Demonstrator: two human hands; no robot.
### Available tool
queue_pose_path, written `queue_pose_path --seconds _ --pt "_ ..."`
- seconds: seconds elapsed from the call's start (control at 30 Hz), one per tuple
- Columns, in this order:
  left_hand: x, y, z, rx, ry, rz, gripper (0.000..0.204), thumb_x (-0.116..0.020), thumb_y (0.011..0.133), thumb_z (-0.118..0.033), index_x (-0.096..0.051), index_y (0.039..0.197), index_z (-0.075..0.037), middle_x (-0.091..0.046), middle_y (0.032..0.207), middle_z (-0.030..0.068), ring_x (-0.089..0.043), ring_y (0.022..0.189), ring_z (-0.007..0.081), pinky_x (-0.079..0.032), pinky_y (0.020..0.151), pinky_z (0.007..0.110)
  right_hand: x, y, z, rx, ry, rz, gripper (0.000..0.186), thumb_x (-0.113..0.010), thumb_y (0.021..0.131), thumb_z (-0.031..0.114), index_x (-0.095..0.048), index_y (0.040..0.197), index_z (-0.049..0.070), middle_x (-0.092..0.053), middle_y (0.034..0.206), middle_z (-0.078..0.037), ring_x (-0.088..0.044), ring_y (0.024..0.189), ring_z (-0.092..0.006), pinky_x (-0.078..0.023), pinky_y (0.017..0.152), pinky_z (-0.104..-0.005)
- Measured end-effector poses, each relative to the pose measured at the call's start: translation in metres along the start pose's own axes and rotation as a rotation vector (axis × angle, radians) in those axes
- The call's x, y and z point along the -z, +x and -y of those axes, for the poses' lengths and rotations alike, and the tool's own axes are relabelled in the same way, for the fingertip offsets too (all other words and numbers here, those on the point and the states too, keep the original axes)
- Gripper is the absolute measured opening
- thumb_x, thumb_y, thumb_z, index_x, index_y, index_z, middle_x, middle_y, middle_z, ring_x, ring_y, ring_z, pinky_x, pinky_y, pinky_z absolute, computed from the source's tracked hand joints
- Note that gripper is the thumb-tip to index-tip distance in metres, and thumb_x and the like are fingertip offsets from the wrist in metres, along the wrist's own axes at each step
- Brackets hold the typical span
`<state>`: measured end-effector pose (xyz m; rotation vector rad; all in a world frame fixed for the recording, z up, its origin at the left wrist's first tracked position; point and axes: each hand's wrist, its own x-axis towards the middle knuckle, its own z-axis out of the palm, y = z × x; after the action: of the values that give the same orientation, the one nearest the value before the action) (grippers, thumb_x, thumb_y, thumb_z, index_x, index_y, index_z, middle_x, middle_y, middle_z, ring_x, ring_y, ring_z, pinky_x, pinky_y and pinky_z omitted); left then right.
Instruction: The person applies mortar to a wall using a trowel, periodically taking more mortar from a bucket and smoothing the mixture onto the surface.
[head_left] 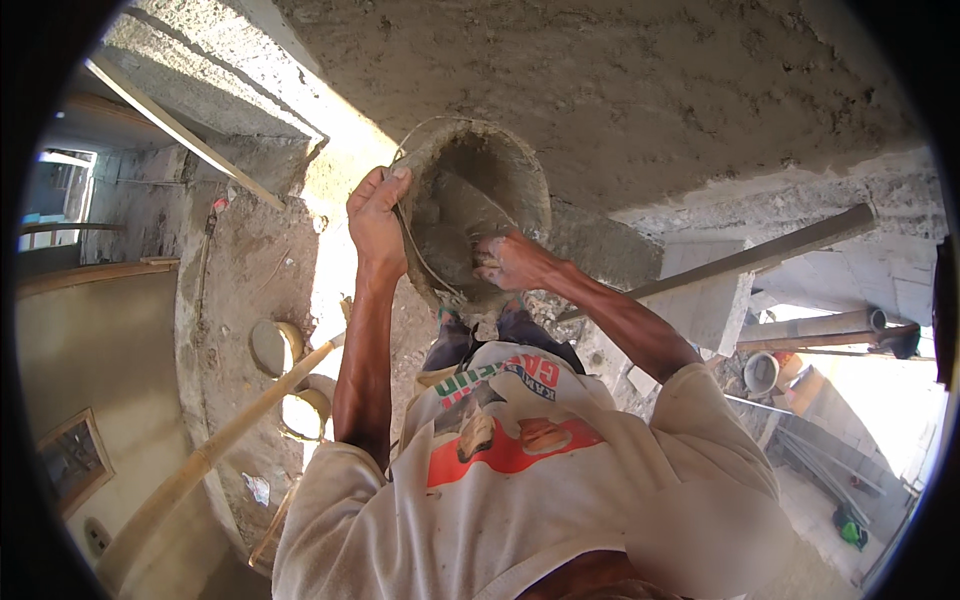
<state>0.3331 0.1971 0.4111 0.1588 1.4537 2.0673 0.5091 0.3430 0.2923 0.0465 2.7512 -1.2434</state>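
I see the two hands apart from each other, both at a round bucket (540,195). The left hand (378,218) is clamped on the bucket's near-left rim, thumb uppermost, with a thin wire handle (440,118) looping away from beside it. The right hand (507,262) reaches into the bucket's mouth, fingers curled; I cannot tell whether they grip a tool. The bucket sits between and just ahead of the hands, its mouth showing a grey, wet-looking mix (443,245) left of the right hand's fingers.

Ahead of both hands I have a rough grey wall (620,90). To the left of the left hand, and nearer the body, are a round container (293,342), another container (322,408) and a long pole (255,414). Right of the right hand, a long plank (760,254) slants away.
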Motion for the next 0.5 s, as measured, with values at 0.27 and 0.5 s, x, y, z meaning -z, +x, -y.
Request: queue_pose_path --seconds 0.27,0.5 --pt "0.06 -0.029 0.003 -0.151 -0.074 -0.381 0.019 -0.059 0.102 -0.012 -0.065 0.113 0.003 -0.071 0.109 0.014 -0.071 0.098 0.0247 -0.057 0.091 0.036 0.194 -0.036 0.114 -0.189 -0.002 0.215 0.035 -0.069 0.099 0.027 -0.068 0.116 -0.003 -0.067 0.069 -0.016 -0.069 0.064 -0.0302 -0.054 0.064 -0.0436" --pt "0.041 -0.04 0.006 -0.131 -0.174 -0.26 0.01 -0.059 0.1 -0.005 -0.064 0.106 0.002 -0.07 0.102 0.0105 -0.068 0.09 0.0196 -0.057 0.084 0.035 0.396 -0.056 0.089 -0.539 0.274 -0.063 0.024 -0.068 0.102 0.024 -0.067 0.097 0.0 -0.059 0.058 0.0 -0.05 0.04 -0.0046 -0.038 0.032 -0.0207"
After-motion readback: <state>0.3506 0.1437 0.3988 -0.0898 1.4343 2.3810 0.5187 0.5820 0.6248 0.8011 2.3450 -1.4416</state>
